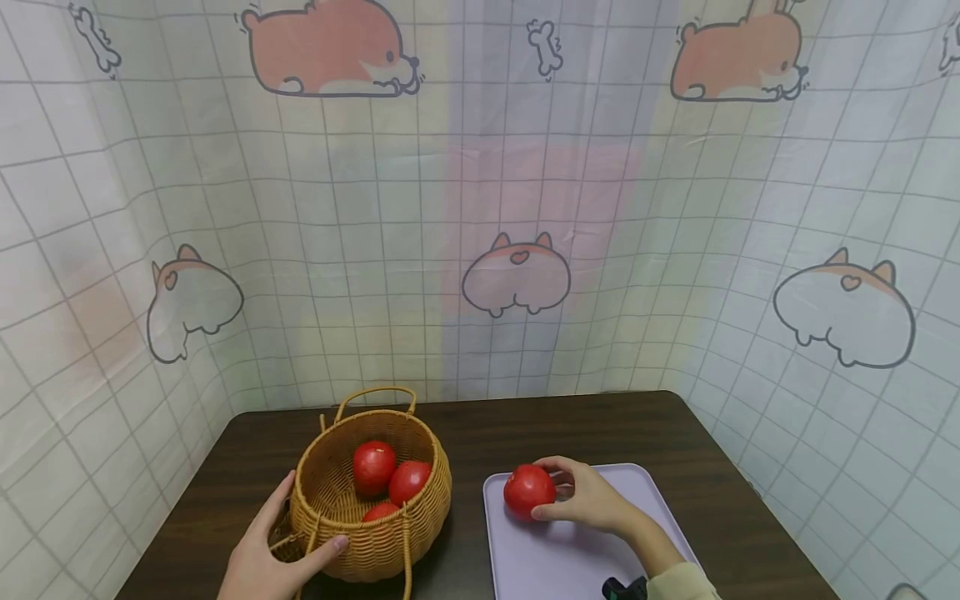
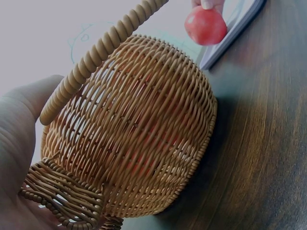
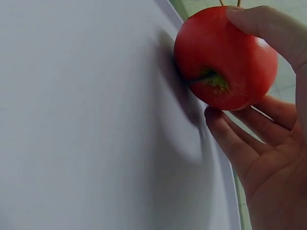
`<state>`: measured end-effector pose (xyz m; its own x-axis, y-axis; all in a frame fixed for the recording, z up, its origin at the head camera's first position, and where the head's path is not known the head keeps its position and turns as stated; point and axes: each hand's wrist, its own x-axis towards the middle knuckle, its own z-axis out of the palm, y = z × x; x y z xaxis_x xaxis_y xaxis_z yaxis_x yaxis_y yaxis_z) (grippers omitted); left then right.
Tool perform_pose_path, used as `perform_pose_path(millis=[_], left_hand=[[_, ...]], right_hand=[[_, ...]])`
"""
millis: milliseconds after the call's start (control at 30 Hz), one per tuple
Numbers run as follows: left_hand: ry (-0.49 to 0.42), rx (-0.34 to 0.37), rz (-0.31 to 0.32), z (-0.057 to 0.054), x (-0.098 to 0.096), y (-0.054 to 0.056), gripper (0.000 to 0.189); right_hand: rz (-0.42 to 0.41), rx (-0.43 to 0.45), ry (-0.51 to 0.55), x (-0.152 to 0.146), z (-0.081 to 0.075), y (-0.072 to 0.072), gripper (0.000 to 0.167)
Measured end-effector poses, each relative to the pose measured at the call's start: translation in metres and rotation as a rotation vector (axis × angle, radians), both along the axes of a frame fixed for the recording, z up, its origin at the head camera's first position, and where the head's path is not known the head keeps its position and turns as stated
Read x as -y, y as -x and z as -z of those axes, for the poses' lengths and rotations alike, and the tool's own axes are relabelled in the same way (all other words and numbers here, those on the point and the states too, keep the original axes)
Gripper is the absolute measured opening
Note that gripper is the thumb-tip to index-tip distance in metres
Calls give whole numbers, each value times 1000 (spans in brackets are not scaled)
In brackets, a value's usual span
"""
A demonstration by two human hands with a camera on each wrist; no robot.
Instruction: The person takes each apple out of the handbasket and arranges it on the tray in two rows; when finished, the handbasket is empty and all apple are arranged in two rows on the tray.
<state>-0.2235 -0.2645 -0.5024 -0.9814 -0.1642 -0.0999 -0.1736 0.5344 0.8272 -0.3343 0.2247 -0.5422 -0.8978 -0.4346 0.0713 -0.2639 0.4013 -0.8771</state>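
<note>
A round wicker basket [image 1: 427,521] with thin handles stands on the left of the table, with three red apples [image 1: 374,468] inside. My left hand [image 1: 273,554] grips the basket's near left side, its thumb over the front. In the left wrist view the woven wall [image 2: 139,129] fills the middle, red showing through the gaps. On the right, my right hand [image 1: 588,497] holds another red apple [image 1: 528,492] between thumb and fingers over the far left part of a pale purple tray [image 1: 592,558]. The right wrist view shows this apple's stem side [image 3: 225,57] close against the tray surface.
The dark wood table [image 1: 465,433] carries both the basket and the tray, with a strip of wood between them. A curtain [image 1: 390,208] with a grid and cartoon dogs hangs behind and on both sides. A black strap [image 1: 624,589] shows at the right wrist.
</note>
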Motion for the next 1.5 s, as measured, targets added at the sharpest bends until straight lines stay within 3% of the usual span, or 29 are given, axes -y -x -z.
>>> perform_pose_path(millis=[600,833,1133,1500], left_hand=[[-16,-16,6,-12,-3,8,132],[55,-25,1,-15,-7,10,135],[57,-8,-14,-19,-9,9,136],[47,-10,-25,-16,-9,9,135]], right_hand=[[6,-123,52,-1,-23,0,72],[-3,-164,34,3,-36,1,70],[-53,-186,-28,25,-71,15,70],[-116,-188,-100,64,-127,30,76]])
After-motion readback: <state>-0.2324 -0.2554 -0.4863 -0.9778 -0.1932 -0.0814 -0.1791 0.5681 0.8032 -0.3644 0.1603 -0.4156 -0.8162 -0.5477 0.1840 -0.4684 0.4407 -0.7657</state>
